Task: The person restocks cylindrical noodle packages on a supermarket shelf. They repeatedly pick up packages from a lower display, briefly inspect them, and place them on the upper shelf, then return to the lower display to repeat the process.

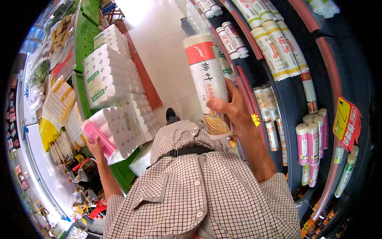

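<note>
In my right hand (229,104) is a thick cylindrical pack of dried noodles (203,71) with a white, red and brown wrapper, held upright in front of the shelf. My left hand (95,147) is around a pink-wrapped cylindrical pack (97,134), beside packs of white toilet rolls. Its far side and most of my left palm are hidden. Stacked toilet roll packs (104,74) stand just beyond my left hand. On the shelf at my right lie wrapped noodle packs (282,49), and pink noodle packs (307,143) stand lower in the view.
A green perforated rack (86,35) with bagged vegetables runs along the left. Dark shelves with red edge strips (331,65) curve along the right, bearing a red and yellow price tag (346,122). A tiled aisle floor (158,56) lies between them, beside a red-brown strip (143,71).
</note>
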Motion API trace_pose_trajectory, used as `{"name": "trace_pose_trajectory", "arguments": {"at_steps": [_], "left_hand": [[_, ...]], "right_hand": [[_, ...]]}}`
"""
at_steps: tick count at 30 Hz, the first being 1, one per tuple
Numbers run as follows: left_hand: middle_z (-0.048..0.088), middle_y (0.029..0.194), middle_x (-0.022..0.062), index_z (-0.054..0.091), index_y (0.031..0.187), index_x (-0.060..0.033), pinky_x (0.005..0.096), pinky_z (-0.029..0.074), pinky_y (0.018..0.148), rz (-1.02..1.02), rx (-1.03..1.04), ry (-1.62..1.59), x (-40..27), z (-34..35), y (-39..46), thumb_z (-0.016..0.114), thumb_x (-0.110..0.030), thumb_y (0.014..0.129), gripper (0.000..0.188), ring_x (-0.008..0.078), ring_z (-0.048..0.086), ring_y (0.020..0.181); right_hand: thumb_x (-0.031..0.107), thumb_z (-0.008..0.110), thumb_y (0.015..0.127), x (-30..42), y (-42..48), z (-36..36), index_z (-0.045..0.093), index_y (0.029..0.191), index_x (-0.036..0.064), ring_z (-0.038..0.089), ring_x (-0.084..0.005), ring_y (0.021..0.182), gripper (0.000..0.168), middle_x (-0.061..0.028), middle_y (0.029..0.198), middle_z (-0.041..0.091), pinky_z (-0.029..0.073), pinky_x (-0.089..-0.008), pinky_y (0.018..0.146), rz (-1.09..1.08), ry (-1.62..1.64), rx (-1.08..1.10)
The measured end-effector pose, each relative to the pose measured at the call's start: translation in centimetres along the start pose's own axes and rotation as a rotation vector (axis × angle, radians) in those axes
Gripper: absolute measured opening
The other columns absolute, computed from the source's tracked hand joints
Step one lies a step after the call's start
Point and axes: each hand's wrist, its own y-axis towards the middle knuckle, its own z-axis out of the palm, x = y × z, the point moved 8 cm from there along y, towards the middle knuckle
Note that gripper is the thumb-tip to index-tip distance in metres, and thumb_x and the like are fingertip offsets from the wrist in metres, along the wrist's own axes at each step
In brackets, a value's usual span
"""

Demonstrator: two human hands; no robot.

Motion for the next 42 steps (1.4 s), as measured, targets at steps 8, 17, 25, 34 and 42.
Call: {"name": "trace_pose_trajectory", "arguments": {"at_steps": [8,17,25,34,42], "left_hand": [[0.053,0.137,0.019,0.042,0.142,0.0026,0.0392,0.048,0.098,0.264,0.627,-0.534,-21.3,12.5,-16.8,0.061,-0.025,0.096,0.057,0.0283,0.057,0.12],[0.061,0.127,0.0148,0.046,0.137,-0.0022,0.0417,0.05,0.099,0.11,1.414,-0.917,-35.3,24.3,-33.2,0.064,-0.047,0.092,0.066,0.0247,0.061,0.117],[0.06,0.131,0.0104,0.047,0.137,-0.0094,0.0469,0.052,0.099,-0.015,1.382,-1.047,-38.2,25.2,-36.9,0.058,-0.041,0.097,0.052,0.0253,0.059,0.121],[0.054,0.139,0.0151,0.041,0.142,-0.0054,0.0506,0.046,0.104,0.02,1.629,-0.997,-41.4,25.0,-41.0,0.044,-0.057,0.097,0.068,0.0337,0.056,0.124],[0.05,0.142,0.0159,0.036,0.146,-0.0057,0.0509,0.046,0.103,0.049,1.893,-0.999,-43.2,23.2,-43.4,0.042,-0.061,0.097,0.074,0.0337,0.052,0.127]], "right_hand": [[0.04,0.081,0.069,1.1,-0.4,0.0,0.041,0.139,-0.009,0.063,-0.025,0.107,0.094,-0.0207,0.119,0.062,0.049,-0.0353,0.095,-0.018,-0.027,0.083],[0.042,0.082,0.068,3.1,-2.7,0.0,0.037,0.144,-0.005,0.06,-0.028,0.114,0.1,-0.0236,0.125,0.059,0.047,-0.035,0.098,0.026,-0.243,0.26],[0.038,0.088,0.066,2.6,-8.4,-7.2,0.03,0.149,0.0,0.048,-0.0326,0.133,0.108,-0.021,0.143,0.046,0.039,-0.0465,0.112,-0.34,0.468,-0.031],[0.024,0.092,0.056,5.0,-13.9,-10.8,0.034,0.145,-0.002,0.053,-0.0283,0.126,0.109,-0.0163,0.134,0.053,0.043,-0.0419,0.109,-0.591,0.36,-0.534],[0.03,0.089,0.058,6.2,-18.0,-10.9,0.033,0.146,-0.003,0.056,-0.029,0.124,0.109,-0.0179,0.132,0.055,0.044,-0.0413,0.107,-0.755,0.303,-0.683]]}}
